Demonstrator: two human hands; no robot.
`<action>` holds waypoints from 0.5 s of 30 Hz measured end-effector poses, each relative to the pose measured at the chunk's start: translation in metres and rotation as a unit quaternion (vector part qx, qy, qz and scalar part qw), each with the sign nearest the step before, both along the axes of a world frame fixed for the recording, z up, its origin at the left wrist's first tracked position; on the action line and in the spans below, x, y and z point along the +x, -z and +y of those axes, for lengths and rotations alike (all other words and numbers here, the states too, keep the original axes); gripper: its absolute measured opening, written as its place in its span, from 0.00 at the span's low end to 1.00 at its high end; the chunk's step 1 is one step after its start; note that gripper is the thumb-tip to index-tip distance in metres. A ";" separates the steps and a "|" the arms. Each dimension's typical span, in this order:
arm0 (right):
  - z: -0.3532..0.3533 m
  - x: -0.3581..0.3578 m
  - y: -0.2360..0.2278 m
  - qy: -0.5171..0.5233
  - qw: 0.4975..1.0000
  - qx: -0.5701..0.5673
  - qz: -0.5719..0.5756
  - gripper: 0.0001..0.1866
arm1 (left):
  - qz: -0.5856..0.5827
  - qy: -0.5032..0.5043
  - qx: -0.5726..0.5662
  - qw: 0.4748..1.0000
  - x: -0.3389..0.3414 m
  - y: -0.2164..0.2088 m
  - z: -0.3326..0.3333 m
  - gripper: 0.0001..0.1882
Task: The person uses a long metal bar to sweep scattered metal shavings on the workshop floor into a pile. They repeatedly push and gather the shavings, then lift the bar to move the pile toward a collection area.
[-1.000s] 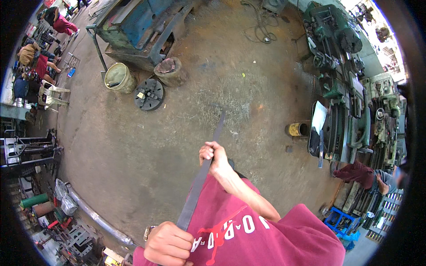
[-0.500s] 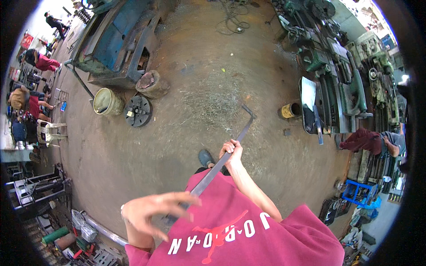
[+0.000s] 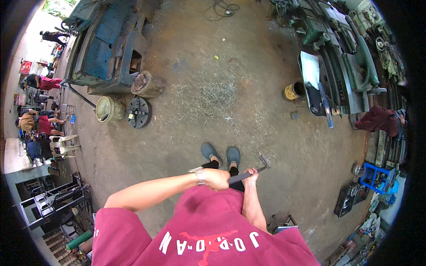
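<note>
Below our chest, over bare workshop floor, we log one long dark metal bar (image 3: 246,175) with an angled end, held roughly level across the body just above our grey shoes (image 3: 220,154). Our left hand (image 3: 218,179), a bracelet at its wrist, has its fingers wrapped together around the near part of the bar. Our right hand (image 3: 251,172) grips the same bar further along, fingers curled tight on it, with the bent tip sticking out just beyond the knuckles. Both forearms come out of a dark red short-sleeved shirt (image 3: 208,230) with pale lettering. Floor (image 3: 213,88): brownish concrete, stained, with a scatter of pale shavings ahead of the shoes. Ahead and to the left we list a large blue-green machine (image 3: 108,44); near its base stand a stump-like rusty block (image 3: 147,84), a yellowish bucket (image 3: 110,109) and a round dark lathe chuck (image 3: 139,112) lying flat, the three close together. To the right we list a green lathe (image 3: 341,57) with a yellow can (image 3: 293,91) beside its foot. A person in dark red (image 3: 379,119) bends at the far right, and a blue crate (image 3: 376,177) sits nearer the lower right. At the far left edge several people (image 3: 37,119) gather near a pale plastic chair (image 3: 62,144).
</note>
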State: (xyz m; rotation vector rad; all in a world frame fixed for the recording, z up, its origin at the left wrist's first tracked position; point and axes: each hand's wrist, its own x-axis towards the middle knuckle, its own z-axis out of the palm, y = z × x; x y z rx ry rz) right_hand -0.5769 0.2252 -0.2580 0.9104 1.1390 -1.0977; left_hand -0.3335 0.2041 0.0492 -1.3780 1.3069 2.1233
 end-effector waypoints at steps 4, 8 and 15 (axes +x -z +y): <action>0.024 -0.044 0.001 0.069 0.997 -0.011 -0.033 0.16 | -0.009 0.072 -0.090 0.993 -0.046 0.002 -0.013 0.17; 0.035 -0.050 -0.002 0.081 0.994 -0.010 -0.072 0.16 | -0.006 0.092 -0.137 0.986 -0.058 -0.008 0.001 0.16; -0.009 0.018 0.005 0.019 0.990 -0.095 -0.105 0.17 | -0.065 0.022 -0.183 0.981 -0.015 -0.019 0.028 0.17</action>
